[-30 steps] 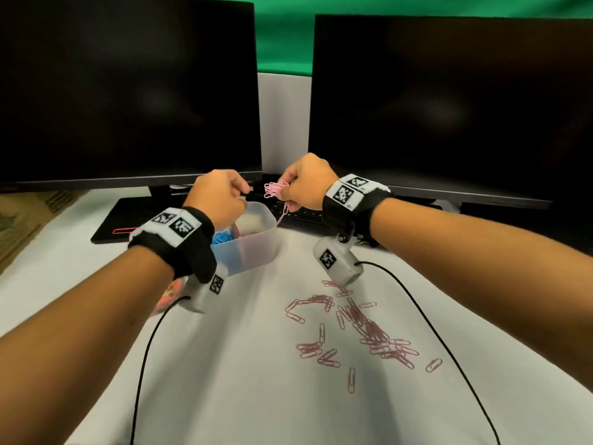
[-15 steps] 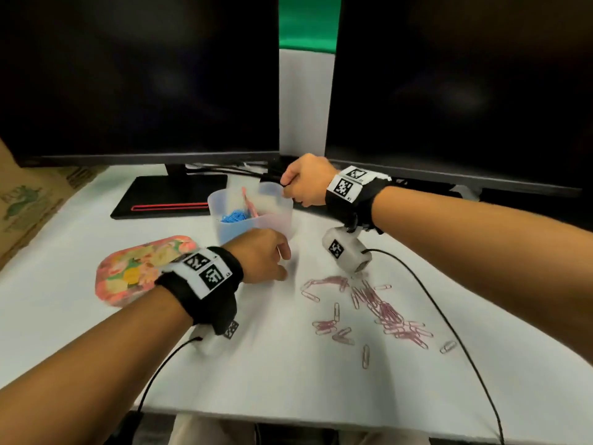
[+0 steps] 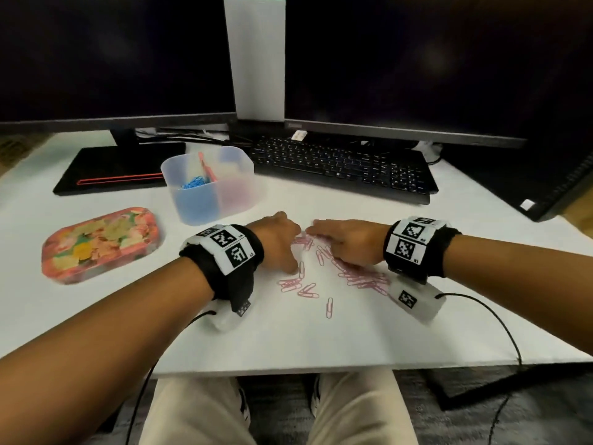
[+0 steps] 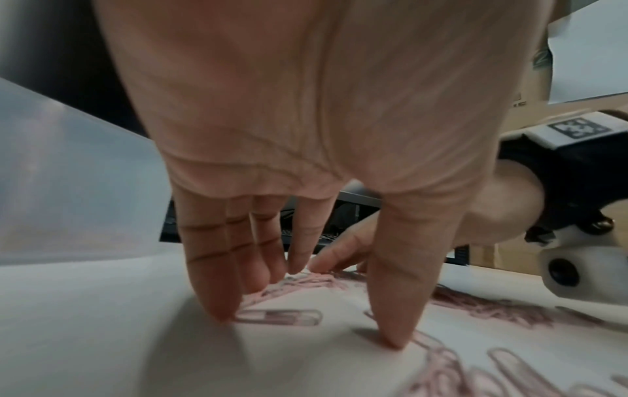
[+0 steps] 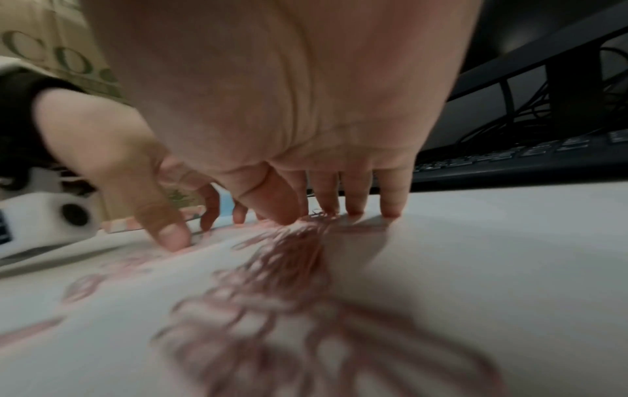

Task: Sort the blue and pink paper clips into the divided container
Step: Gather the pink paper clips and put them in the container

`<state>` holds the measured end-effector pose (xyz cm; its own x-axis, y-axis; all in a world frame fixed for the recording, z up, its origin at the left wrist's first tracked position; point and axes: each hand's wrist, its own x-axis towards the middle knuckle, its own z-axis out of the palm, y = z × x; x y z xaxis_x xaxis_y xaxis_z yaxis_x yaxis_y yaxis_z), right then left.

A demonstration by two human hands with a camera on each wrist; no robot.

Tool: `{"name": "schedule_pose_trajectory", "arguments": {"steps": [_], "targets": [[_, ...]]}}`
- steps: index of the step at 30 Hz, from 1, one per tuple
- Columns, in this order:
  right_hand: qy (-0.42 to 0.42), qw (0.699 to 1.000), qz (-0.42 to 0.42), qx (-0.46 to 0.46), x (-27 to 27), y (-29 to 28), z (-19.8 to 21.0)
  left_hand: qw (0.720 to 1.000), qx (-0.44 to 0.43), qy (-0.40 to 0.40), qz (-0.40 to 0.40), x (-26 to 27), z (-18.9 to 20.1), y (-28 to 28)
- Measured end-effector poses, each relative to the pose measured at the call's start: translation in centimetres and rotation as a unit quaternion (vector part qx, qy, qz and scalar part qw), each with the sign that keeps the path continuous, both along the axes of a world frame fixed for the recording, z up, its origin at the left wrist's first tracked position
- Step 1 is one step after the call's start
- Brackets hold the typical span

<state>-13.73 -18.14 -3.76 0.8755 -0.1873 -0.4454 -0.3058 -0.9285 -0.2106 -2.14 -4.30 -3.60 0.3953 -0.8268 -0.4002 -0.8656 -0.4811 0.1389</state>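
Observation:
Several pink paper clips (image 3: 324, 271) lie scattered on the white table (image 3: 288, 338). My left hand (image 3: 282, 242) and right hand (image 3: 340, 239) are both down on this pile, fingers straight, tips touching the table. In the left wrist view my left fingers (image 4: 217, 292) stand beside a single pink clip (image 4: 278, 317). In the right wrist view my right fingertips (image 5: 353, 206) press at the far end of the clip pile (image 5: 289, 255). The translucent divided container (image 3: 208, 184) stands behind the hands, blue clips (image 3: 194, 183) in its left part and pink clips showing through the right wall.
A flowery oval lid or tray (image 3: 101, 244) lies at the left. A black keyboard (image 3: 343, 165) and two dark monitors (image 3: 401, 65) stand behind. Wrist camera cables (image 3: 500, 319) trail toward the table's front edge.
Both hands came down from the container to the clip pile; the right hand no longer holds the pink clips it carried. The head view tilted down.

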Motion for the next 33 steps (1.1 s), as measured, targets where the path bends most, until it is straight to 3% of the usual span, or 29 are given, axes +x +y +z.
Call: {"name": "schedule_pose_trajectory", "arguments": {"steps": [6,9,11,14,16,25,33], "targets": [[-0.059,0.997,0.045,0.032,-3.6,0.6,-0.1,0.998,-0.026,0.036,-0.049,-1.5,0.2,-0.4],[-0.079,0.996,0.018,0.022,-5.0,0.0,0.8,0.999,-0.022,0.027,-0.021,-1.2,0.8,0.4],[-0.062,0.998,-0.015,-0.023,-6.2,-0.7,1.6,1.0,0.006,0.004,0.012,-0.8,1.3,1.3],[0.043,0.992,-0.066,-0.098,-8.0,-1.8,2.3,0.998,0.058,-0.009,0.036,-0.7,1.2,2.3],[0.092,0.987,-0.082,-0.1,-8.4,-1.8,2.0,0.997,0.061,0.008,0.045,-1.2,0.8,2.4],[0.015,0.99,-0.141,-0.018,-5.9,-1.0,0.6,0.997,0.06,0.049,0.017,-3.6,0.1,-0.5],[-0.026,0.992,-0.12,-0.015,-3.0,0.5,1.0,0.995,-0.062,0.072,0.041,-3.5,-0.3,-2.0]]}}
